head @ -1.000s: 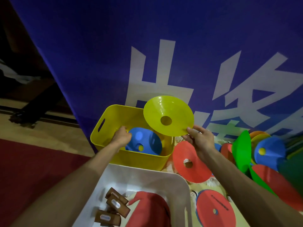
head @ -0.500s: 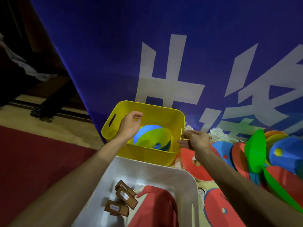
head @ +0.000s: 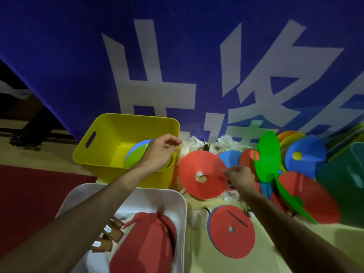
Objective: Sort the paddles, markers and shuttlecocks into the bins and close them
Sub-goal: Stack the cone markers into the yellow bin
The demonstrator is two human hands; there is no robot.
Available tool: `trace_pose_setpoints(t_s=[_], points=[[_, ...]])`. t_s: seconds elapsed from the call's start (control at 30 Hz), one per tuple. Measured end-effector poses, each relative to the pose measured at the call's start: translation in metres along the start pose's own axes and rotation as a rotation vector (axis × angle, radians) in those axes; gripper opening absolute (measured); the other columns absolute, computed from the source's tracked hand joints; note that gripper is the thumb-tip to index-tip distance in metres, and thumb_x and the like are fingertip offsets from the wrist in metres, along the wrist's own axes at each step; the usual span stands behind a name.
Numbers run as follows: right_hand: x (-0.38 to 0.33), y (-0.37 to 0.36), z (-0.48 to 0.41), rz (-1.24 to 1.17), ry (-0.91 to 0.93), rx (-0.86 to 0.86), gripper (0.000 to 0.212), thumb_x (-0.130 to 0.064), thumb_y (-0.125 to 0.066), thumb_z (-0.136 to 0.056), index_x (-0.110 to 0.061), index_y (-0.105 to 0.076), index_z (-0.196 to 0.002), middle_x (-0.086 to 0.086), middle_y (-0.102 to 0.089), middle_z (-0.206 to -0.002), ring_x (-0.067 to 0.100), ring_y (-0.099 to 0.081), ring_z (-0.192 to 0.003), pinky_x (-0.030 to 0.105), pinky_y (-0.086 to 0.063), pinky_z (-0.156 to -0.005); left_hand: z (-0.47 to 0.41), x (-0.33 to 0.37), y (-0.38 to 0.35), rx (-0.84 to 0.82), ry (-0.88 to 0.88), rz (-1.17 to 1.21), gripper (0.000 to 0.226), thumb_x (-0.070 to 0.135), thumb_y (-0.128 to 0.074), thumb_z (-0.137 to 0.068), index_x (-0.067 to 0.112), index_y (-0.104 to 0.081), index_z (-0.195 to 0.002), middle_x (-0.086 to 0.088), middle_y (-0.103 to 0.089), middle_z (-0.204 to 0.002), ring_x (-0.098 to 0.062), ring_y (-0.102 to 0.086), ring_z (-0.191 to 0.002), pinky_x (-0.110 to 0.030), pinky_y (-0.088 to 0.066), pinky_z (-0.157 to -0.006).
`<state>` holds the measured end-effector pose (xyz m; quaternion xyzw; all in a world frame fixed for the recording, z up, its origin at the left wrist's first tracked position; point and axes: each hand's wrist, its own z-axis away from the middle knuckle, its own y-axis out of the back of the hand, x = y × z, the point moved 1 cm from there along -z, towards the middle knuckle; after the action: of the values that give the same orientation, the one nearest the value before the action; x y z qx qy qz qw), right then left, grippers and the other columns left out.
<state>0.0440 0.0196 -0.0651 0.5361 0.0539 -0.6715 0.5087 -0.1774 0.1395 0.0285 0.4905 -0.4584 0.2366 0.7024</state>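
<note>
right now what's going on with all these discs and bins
A person is sorting flat disc markers. The right hand pinches the edge of a red marker tilted up from the pile. The left hand hangs over the yellow bin, which already holds a green marker lying on a blue one. The white bin holds red paddles. Shuttlecocks and more markers remain unsorted.

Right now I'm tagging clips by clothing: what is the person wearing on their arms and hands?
Nothing visible: the left hand and right hand are bare, with no gloves, rings, watch or bands. Both forearms are uncovered to the frame's edge; no sleeves show.
</note>
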Motion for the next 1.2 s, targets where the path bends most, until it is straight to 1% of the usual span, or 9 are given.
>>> trace_pose_setpoints(t_s=[0.1, 0.23, 0.4, 0.53, 0.67, 0.77, 0.9, 1.07, 1.2], points=[[0.025, 0.008, -0.004, 0.068, 0.007, -0.006, 0.031, -0.029, -0.076, -0.079, -0.008, -0.06, -0.062, 0.015, -0.069, -0.073, 0.027, -0.066, -0.052, 0.045, -0.059, -0.058, 0.004, 0.006, -0.023, -0.031, 0.007, 0.002, 0.035, -0.008, -0.051, -0.085, 0.024, -0.064, -0.084, 0.005, -0.067, -0.087, -0.017, -0.065, -0.086, -0.023, -0.048, -0.076], [0.04, 0.004, -0.009, 0.124, -0.001, -0.106, 0.042, -0.033, -0.075, -0.079, -0.007, -0.051, -0.057, 0.018, -0.062, -0.056, 0.031, -0.066, -0.05, 0.047, -0.057, -0.05, 0.011, 0.009, -0.048, -0.068, 0.03, 0.014, 0.038, -0.01, -0.05, -0.084, 0.025, -0.063, -0.08, 0.005, -0.068, -0.086, -0.017, -0.065, -0.085, -0.019, -0.049, -0.075], [0.053, -0.008, -0.017, 0.132, -0.024, -0.19, 0.033, -0.029, -0.075, -0.08, -0.005, -0.058, -0.063, 0.007, -0.058, -0.048, 0.015, -0.057, -0.034, 0.024, -0.048, -0.037, 0.013, 0.007, -0.063, -0.058, 0.061, 0.009, 0.033, -0.011, -0.051, -0.084, 0.018, -0.066, -0.083, -0.001, -0.068, -0.087, -0.016, -0.065, -0.085, -0.019, -0.047, -0.074], [0.059, -0.017, -0.022, 0.117, -0.067, -0.176, 0.025, -0.02, -0.075, -0.079, -0.006, -0.061, -0.065, 0.012, -0.063, -0.055, 0.02, -0.058, -0.04, 0.026, -0.052, -0.042, 0.017, 0.008, -0.069, -0.053, 0.066, 0.018, 0.033, -0.012, -0.049, -0.084, 0.017, -0.066, -0.083, -0.003, -0.066, -0.084, -0.009, -0.063, -0.076, -0.015, -0.046, -0.068], [0.065, -0.023, -0.023, 0.085, -0.027, -0.065, 0.023, -0.022, -0.077, -0.075, -0.017, -0.056, -0.068, 0.016, -0.07, -0.079, 0.03, -0.068, -0.07, 0.045, -0.058, -0.071, 0.017, 0.006, -0.069, -0.068, 0.061, 0.019, 0.032, -0.013, -0.046, -0.086, 0.012, -0.066, -0.088, -0.005, -0.066, -0.085, -0.01, -0.063, -0.077, -0.01, -0.046, -0.065], [0.067, -0.015, -0.019, 0.046, 0.062, -0.004, 0.015, -0.022, -0.075, -0.076, -0.022, -0.061, -0.081, 0.012, -0.072, -0.084, 0.034, -0.07, -0.08, 0.05, -0.056, -0.075, 0.018, 0.004, -0.07, -0.07, 0.059, 0.055, 0.03, -0.013, -0.044, -0.087, 0.007, -0.066, -0.091, -0.006, -0.066, -0.086, -0.01, -0.063, -0.076, -0.007, -0.046, -0.063], [0.054, 0.008, -0.006, -0.004, 0.213, 0.034, 0.009, -0.018, -0.071, -0.079, -0.023, -0.066, -0.084, 0.007, -0.071, -0.074, 0.029, -0.07, -0.07, 0.05, -0.057, -0.071, 0.018, 0.008, -0.075, -0.066, 0.056, 0.127, 0.033, -0.013, -0.044, -0.087, 0.013, -0.064, -0.084, -0.001, -0.065, -0.08, -0.003, -0.062, -0.067, -0.008, -0.046, -0.061], [0.025, 0.052, 0.012, -0.041, 0.308, 0.153, 0.006, -0.012, -0.065, -0.087, -0.013, -0.068, -0.092, 0.008, -0.07, -0.076, 0.017, -0.065, -0.062, 0.013, -0.051, -0.056, 0.014, 0.023, -0.081, 0.036, 0.03, 0.232, 0.034, -0.015, -0.041, -0.085, 0.01, -0.063, -0.091, -0.002, -0.063, -0.079, -0.008, -0.061, -0.072, -0.015, -0.048, -0.065], [0.013, 0.085, 0.011, -0.18, 0.334, 0.209, 0.004, -0.012, -0.063, -0.089, -0.015, -0.065, -0.091, 0.007, -0.071, -0.075, 0.014, -0.068, -0.052, 0.03, -0.057, -0.052, 0.011, 0.03, -0.085, 0.252, -0.022, 0.284, 0.029, -0.006, -0.047, -0.086, 0.017, -0.063, -0.094, -0.001, -0.063, -0.086, -0.018, -0.062, -0.085, -0.03, -0.05, -0.074]])
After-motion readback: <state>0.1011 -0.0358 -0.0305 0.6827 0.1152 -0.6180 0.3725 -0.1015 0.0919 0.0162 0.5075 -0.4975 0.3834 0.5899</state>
